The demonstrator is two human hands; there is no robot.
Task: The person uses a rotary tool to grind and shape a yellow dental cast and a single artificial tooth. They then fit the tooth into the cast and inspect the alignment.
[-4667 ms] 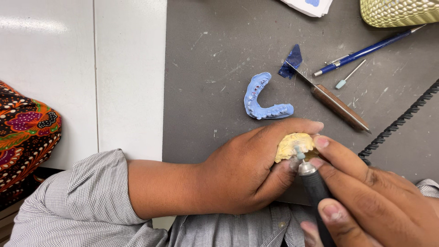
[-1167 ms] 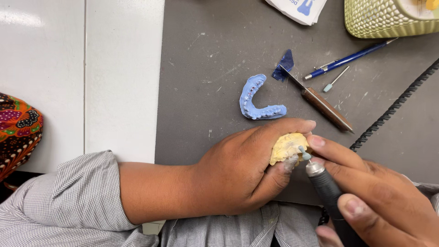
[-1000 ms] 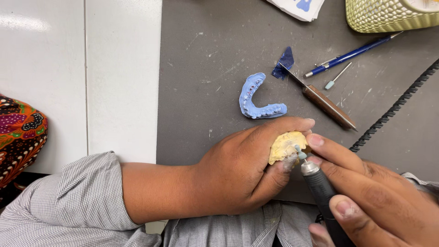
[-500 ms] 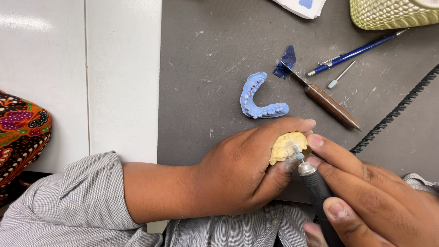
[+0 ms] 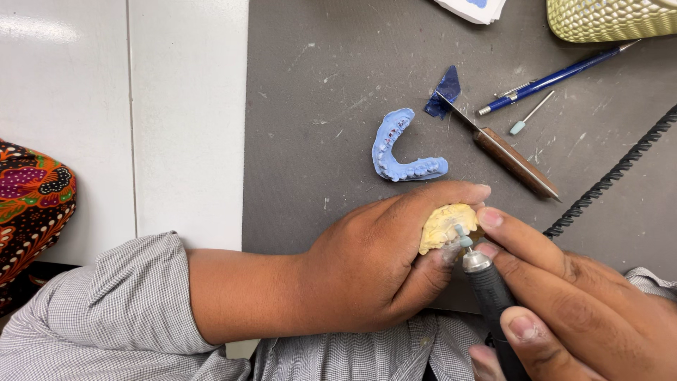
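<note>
My left hand (image 5: 374, 261) is closed around a yellow plaster dental cast (image 5: 443, 224), held just above the grey mat (image 5: 317, 85). My right hand (image 5: 578, 317) grips a black rotary handpiece (image 5: 493, 300) like a pen, its small pale-blue bur tip touching the cast's edge. Most of the cast is hidden by my fingers. A blue U-shaped dental impression (image 5: 400, 152) lies on the mat just beyond my left hand.
A wooden-handled knife (image 5: 506, 152) lies beside a dark blue scrap (image 5: 444, 92). Farther right are a blue pen (image 5: 553, 76), a small bur (image 5: 530, 116), a ribbed black hose (image 5: 613, 173) and a yellow-green woven basket (image 5: 610, 17). A patterned cloth (image 5: 28, 204) sits at left.
Both hands keep the same hold. The handpiece tip has shifted slightly along the cast's edge, and the view has drifted a little.
</note>
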